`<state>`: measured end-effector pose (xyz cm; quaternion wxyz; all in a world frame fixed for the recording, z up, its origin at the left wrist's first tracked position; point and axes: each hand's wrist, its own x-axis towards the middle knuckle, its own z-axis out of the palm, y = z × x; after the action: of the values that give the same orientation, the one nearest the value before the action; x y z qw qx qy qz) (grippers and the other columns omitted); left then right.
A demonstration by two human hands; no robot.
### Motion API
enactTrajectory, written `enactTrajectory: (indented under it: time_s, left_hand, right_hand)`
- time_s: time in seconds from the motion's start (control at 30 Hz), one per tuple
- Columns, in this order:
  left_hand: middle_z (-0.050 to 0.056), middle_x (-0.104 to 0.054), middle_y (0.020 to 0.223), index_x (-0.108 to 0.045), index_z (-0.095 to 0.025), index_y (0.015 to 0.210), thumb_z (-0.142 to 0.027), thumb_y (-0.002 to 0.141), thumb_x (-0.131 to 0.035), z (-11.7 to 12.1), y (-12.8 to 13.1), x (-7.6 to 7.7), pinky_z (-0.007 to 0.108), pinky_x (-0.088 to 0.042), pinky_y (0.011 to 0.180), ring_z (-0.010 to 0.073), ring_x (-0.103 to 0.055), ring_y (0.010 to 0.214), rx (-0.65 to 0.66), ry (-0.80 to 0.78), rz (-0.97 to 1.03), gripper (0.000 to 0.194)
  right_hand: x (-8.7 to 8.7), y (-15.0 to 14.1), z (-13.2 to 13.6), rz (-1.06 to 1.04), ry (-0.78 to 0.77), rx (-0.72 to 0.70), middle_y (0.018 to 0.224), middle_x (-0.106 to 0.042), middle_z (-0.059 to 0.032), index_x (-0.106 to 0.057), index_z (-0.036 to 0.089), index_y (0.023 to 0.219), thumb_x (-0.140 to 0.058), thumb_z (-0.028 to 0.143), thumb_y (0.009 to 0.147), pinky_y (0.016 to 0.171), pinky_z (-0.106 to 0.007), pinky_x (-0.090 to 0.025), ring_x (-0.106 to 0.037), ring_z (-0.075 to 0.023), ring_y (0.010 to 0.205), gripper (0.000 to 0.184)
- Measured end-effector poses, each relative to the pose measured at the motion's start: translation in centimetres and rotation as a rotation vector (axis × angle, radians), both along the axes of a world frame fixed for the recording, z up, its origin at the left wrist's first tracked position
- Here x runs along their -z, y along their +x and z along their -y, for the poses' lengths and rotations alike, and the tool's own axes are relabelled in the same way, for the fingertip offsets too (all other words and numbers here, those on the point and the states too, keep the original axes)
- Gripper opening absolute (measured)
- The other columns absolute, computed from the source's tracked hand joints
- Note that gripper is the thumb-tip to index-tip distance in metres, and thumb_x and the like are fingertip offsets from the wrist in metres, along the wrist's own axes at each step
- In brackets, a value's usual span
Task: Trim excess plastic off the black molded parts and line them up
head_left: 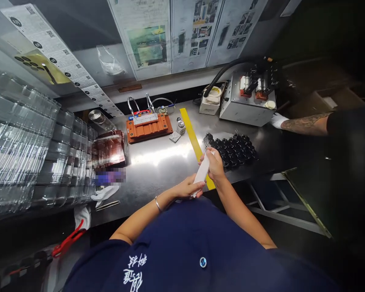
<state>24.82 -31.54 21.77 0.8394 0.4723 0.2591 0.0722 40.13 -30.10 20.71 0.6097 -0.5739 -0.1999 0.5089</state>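
Note:
In front of my chest, both hands grip one white strip (202, 171), which looks like folded cloth or paper. My left hand (191, 186) is closed on its lower end, thumb on top. Its upper end is pinched by my right hand (215, 163), whose fingers are partly hidden. Just beyond my right hand lies a cluster of black parts (235, 149) in rows on the metal bench. A yellow strip (191, 132) runs along the bench top and passes beneath my hands.
An orange fixture (150, 127) with metal handles stands at the back, beside a small metal-capped bottle (181, 127). Clear plastic trays (21, 150) are stacked on the left near a white glove (105, 194). A grey machine (246, 101) stands right; another person's gloved hand (279, 120) touches it.

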Motion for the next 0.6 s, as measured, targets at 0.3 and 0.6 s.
enactTrajectory:
  time_s: [0.3,0.6]
  left_hand:
    - [-0.009,-0.055,0.048,-0.044,-0.02,0.097,-0.069,0.07,-0.061,0.6,9.4,0.6,0.021,-0.028,0.038,0.0083,-0.043,0.032,-0.219,0.125,-0.143,0.059]
    - [0.002,-0.066,0.066,-0.053,-0.017,0.085,-0.072,0.068,-0.062,0.5,14.9,-0.9,0.026,-0.046,0.049,0.0136,-0.06,0.047,-0.276,0.151,-0.167,0.059]
  right_hand:
    - [-0.5,8.3,0.2,-0.011,-0.04,-0.234,0.05,-0.058,0.002,-0.055,0.017,0.071,-0.079,0.053,0.058,0.042,-0.024,-0.042,-0.054,-0.0128,0.044,0.044]
    - [-0.2,14.7,-1.5,0.013,-0.033,-0.165,0.049,-0.053,0.0039,-0.049,0.02,0.069,-0.065,0.072,0.06,0.039,-0.023,-0.037,-0.049,-0.0115,0.043,0.055]
